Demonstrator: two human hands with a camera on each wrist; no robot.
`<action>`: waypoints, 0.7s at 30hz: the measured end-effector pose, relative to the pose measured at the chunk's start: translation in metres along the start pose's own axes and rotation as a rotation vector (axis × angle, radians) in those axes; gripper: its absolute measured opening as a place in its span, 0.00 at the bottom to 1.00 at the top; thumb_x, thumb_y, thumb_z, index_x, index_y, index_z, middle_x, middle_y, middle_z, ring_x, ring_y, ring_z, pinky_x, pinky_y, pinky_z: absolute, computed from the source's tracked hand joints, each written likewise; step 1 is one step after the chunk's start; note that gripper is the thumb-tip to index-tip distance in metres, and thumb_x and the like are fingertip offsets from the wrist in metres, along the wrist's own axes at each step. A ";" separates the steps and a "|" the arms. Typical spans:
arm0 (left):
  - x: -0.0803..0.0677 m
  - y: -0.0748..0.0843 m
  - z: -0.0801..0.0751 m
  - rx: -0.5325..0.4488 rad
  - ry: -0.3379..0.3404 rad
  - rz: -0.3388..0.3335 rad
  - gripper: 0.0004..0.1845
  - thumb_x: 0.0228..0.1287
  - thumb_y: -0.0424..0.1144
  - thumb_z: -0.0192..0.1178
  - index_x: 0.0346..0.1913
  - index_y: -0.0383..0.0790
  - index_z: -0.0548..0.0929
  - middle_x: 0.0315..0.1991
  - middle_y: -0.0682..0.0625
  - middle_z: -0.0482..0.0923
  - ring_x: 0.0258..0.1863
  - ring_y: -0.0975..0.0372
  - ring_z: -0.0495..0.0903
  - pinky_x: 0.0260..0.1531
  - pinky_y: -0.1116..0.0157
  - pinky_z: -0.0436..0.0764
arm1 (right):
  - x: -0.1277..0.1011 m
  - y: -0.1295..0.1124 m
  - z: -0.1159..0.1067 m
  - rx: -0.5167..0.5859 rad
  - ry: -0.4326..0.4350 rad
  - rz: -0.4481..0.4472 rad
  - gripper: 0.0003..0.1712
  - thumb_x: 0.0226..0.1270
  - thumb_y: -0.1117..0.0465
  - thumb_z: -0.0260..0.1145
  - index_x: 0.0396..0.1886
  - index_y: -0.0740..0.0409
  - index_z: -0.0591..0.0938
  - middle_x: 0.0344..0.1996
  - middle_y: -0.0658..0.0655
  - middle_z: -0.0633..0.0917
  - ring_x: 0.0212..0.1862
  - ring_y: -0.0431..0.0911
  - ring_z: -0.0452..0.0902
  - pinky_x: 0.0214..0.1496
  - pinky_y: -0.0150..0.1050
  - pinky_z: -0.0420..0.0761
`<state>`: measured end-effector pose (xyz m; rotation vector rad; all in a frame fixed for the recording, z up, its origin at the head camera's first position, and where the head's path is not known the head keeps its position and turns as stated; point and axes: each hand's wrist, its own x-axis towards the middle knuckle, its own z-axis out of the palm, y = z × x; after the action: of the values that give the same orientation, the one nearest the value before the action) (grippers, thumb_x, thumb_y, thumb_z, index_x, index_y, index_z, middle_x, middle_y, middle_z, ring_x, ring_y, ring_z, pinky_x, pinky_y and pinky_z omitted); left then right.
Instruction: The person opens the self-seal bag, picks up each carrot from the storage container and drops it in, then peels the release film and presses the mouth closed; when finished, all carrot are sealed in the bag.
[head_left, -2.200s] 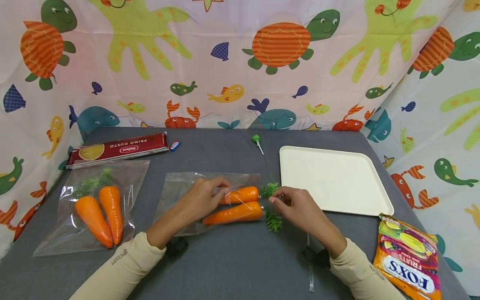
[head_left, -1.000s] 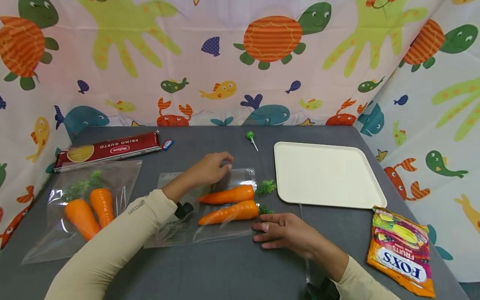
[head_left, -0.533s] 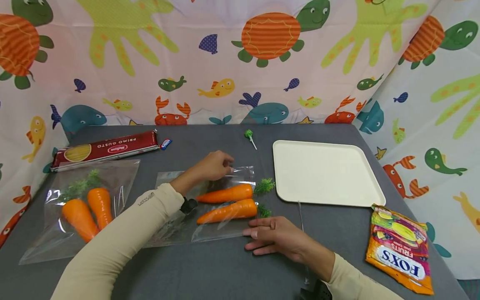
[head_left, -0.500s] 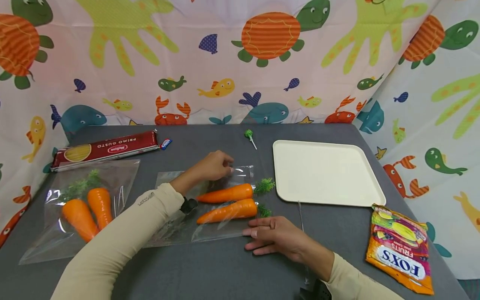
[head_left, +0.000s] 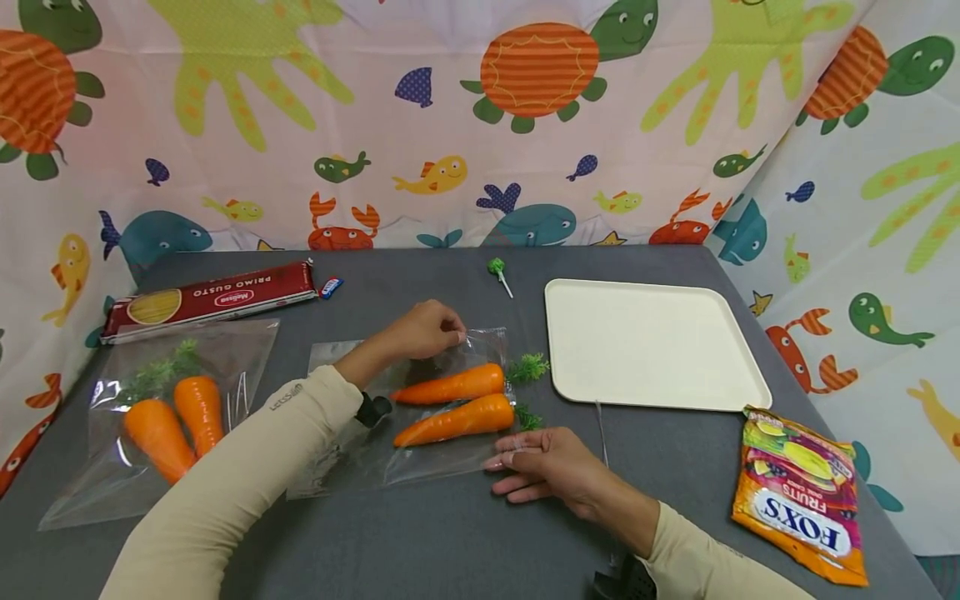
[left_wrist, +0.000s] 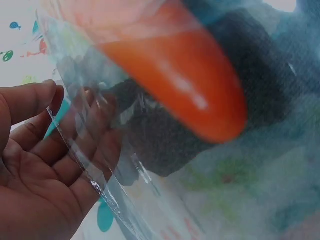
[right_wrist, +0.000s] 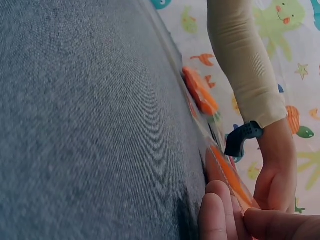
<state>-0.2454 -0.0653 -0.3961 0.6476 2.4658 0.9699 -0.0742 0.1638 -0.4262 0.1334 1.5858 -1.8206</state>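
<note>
Two orange carrots, the far one (head_left: 450, 386) and the near one (head_left: 457, 421), lie inside a clear plastic bag (head_left: 420, 471) on the grey table. Their green tops (head_left: 529, 368) stick out past the bag's right-hand opening. At the bag's far edge, my left hand (head_left: 429, 329) pinches the film; in the left wrist view the thumb and index finger of the left hand (left_wrist: 45, 160) hold its border, with a carrot (left_wrist: 200, 95) behind the film. My right hand (head_left: 547, 467) pinches the near right corner, its other fingers extended below.
A second clear bag (head_left: 247, 350) with two carrots lies left, near a red pasta pack (head_left: 217, 297) and a small blue-wrapped sweet (head_left: 331, 287). A green lollipop (head_left: 497, 268) is at the back. Right are a cream tray (head_left: 660, 346) and a Fox's candy bag (head_left: 802, 500).
My left hand went from over the carrots to the bag's far edge, my right from the green tops to its near corner. Lately the hands barely moved; the film between them looks raised a little.
</note>
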 end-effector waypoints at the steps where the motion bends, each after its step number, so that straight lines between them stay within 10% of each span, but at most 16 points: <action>1: -0.001 0.000 -0.001 -0.024 -0.002 0.004 0.10 0.72 0.35 0.56 0.46 0.34 0.85 0.37 0.46 0.84 0.31 0.56 0.80 0.32 0.63 0.78 | 0.000 0.000 0.000 -0.005 0.004 -0.004 0.22 0.70 0.66 0.62 0.59 0.74 0.74 0.46 0.66 0.85 0.39 0.51 0.86 0.41 0.45 0.84; 12: -0.017 -0.003 -0.025 -0.155 0.047 0.020 0.12 0.73 0.36 0.55 0.48 0.31 0.84 0.32 0.46 0.84 0.30 0.54 0.80 0.29 0.62 0.75 | -0.003 -0.009 -0.006 -0.097 0.053 -0.112 0.21 0.70 0.67 0.61 0.57 0.77 0.74 0.43 0.68 0.85 0.34 0.50 0.87 0.36 0.42 0.84; 21: -0.036 0.003 -0.046 -0.269 0.107 -0.039 0.12 0.73 0.38 0.56 0.49 0.33 0.83 0.37 0.45 0.85 0.36 0.55 0.83 0.45 0.55 0.80 | -0.011 -0.038 -0.017 -0.341 0.102 -0.267 0.17 0.69 0.69 0.61 0.54 0.76 0.77 0.41 0.70 0.85 0.34 0.56 0.86 0.37 0.44 0.84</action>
<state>-0.2398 -0.1074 -0.3553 0.4670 2.3674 1.3213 -0.0935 0.1839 -0.3932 -0.1520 2.0415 -1.7263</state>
